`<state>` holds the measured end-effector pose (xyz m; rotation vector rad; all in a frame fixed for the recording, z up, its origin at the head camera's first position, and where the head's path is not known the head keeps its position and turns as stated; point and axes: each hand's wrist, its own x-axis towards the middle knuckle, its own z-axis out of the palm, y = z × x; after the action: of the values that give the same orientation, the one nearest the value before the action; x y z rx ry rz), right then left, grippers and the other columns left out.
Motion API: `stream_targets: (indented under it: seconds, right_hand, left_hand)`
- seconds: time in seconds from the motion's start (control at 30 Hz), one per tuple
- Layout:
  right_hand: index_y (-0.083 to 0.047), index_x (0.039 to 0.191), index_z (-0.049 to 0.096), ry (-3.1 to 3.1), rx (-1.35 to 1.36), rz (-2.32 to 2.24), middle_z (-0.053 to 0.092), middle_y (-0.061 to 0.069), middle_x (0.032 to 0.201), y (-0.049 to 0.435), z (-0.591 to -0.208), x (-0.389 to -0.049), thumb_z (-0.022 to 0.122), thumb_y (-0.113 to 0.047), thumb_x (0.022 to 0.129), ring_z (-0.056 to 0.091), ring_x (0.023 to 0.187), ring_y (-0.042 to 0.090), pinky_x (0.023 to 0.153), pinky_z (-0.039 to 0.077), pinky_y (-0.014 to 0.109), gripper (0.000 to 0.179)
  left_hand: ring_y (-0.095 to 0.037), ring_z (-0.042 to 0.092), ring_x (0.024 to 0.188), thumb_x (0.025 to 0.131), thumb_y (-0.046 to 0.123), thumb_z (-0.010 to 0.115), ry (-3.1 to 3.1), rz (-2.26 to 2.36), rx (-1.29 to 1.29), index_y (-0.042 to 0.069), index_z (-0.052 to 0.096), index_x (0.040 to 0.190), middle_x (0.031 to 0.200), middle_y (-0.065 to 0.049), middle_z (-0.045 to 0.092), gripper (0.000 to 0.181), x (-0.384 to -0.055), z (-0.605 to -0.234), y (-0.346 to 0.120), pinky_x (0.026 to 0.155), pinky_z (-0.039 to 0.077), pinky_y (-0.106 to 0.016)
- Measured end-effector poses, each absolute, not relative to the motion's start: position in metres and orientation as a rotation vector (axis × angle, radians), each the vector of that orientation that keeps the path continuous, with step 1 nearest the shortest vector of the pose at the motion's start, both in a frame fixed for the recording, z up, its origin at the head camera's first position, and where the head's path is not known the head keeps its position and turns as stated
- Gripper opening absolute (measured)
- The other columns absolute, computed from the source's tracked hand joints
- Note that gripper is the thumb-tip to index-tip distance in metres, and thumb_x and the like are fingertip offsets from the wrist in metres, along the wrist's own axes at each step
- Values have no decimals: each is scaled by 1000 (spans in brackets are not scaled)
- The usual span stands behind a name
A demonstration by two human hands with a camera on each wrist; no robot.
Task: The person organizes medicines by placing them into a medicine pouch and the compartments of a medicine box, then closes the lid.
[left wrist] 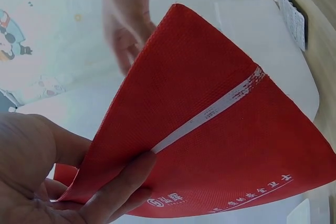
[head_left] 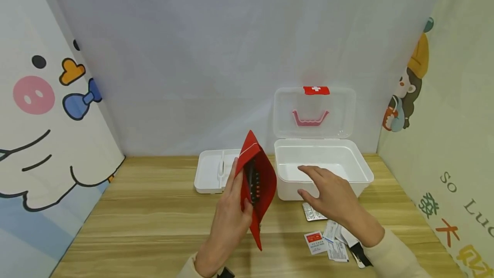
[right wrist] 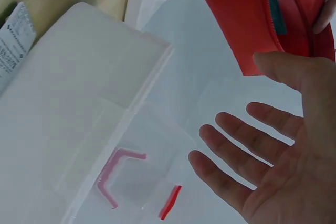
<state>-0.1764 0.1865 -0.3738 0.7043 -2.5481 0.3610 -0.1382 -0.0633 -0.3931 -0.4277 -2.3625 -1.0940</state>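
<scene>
My left hand (head_left: 230,220) grips a red fabric pouch (head_left: 267,192) by its edge, thumb on one side and fingers on the other. The pouch stands tilted and gapes, with a dark item (head_left: 252,181) partly visible inside. White print and a pale stripe (left wrist: 205,113) mark its outer face in the left wrist view; a zipper (right wrist: 273,22) shows in the right wrist view. To the right, my right hand (head_left: 333,194) hovers with fingers spread, holding nothing, in front of a white first-aid box (head_left: 289,188). The box's clear lid (head_left: 283,117) stands raised.
A white tray (head_left: 206,175) lies behind the pouch, left of the box. Near my right forearm are a silver blister pack (head_left: 311,213), a red-and-white packet (head_left: 315,243) and several white packets (head_left: 337,251). Printed curtains (head_left: 193,55) enclose the wooden table (head_left: 154,222).
</scene>
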Motion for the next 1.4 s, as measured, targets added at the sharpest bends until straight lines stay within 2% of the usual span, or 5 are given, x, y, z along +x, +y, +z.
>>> stream_targets:
  seconds: [0.47, 0.7, 0.97, 1.17, 1.4]
  right_hand:
    - [-10, 131, 60, -2770, 768, 229, 65, 9, 126, 217, -408, -175, 82, -29, 77, 66, 108, 30, 76, 56, 46, 61]
    - [-9, 128, 62, -2717, 795, 233, 65, 11, 125, 222, -418, -171, 83, -28, 77, 65, 111, 30, 84, 56, 46, 58]
    - [-11, 127, 63, -2816, 750, 219, 67, 10, 123, 228, -426, -168, 83, -27, 75, 65, 110, 29, 84, 55, 46, 58]
    - [-10, 129, 62, -2909, 742, 209, 65, 12, 125, 236, -436, -172, 84, -26, 74, 64, 111, 31, 84, 55, 48, 61]
    - [-8, 131, 59, -2981, 739, 216, 63, 17, 128, 241, -455, -182, 84, -25, 74, 61, 116, 34, 90, 53, 50, 64]
  left_hand:
    - [-29, 59, 118, 76, -16, 64, -2379, -1074, -416, 5, 40, 147, 164, -5, 23, 78, -137, -394, -68, 80, 58, -33]
    - [-29, 60, 118, 74, -17, 65, -2373, -1057, -428, 5, 40, 148, 163, -7, 25, 81, -137, -397, -68, 80, 58, -33]
    - [-29, 61, 116, 74, -17, 66, -2384, -1058, -421, 5, 39, 148, 163, -5, 25, 82, -137, -397, -68, 83, 58, -34]
    - [-28, 61, 116, 74, -17, 65, -2389, -1069, -420, 6, 38, 149, 163, -4, 25, 83, -136, -397, -68, 85, 58, -35]
    - [-29, 62, 114, 73, -17, 65, -2395, -1062, -421, 6, 39, 149, 162, -6, 27, 83, -136, -398, -68, 84, 57, -36]
